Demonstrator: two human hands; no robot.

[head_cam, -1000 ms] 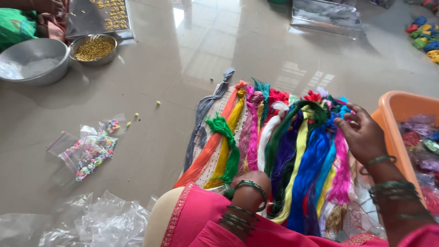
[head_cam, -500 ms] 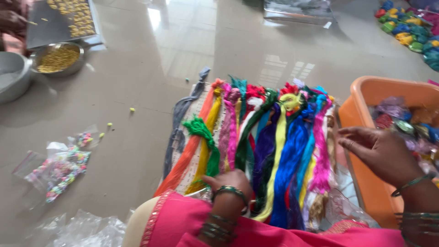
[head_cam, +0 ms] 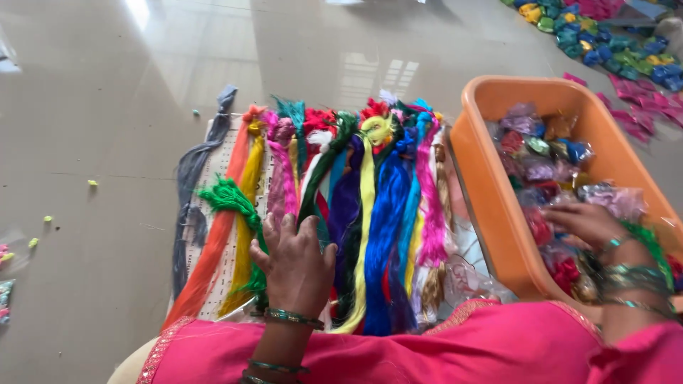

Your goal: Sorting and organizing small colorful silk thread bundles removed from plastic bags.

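Head view looks down over a pink-clad lap at the bottom of the frame. Just above it, in the centre, a row of coloured thread skeins [head_cam: 356,213] lies on the glossy tiled floor [head_cam: 107,107]. Each hank runs lengthwise from the lap up toward the top of the frame, with knotted heads at the far end and loose tails near the knees: grey and orange at the left edge, then yellow, green, purple, deep blue, and pink toward the right.

The left hand [head_cam: 295,267] rests palm-down on the lower middle of that row, fingers [head_cam: 288,231] spread a little and pointing up the frame, along the strands rather than across them. It presses flat; nothing is pinched or lifted. A green skein [head_cam: 231,199] sits just left of it and slightly farther up.

The right hand [head_cam: 587,224] is well apart from the threads, down inside the orange plastic tub [head_cam: 491,192] at the right of the frame. Its fingers curl loosely over small cellophane packets [head_cam: 541,153] of colourful bits; I cannot tell whether it grips one. So the left hand is plainly nearer the skeins, the right nearer the packets. More bright bundles [head_cam: 605,50] lie on the floor at the upper right.
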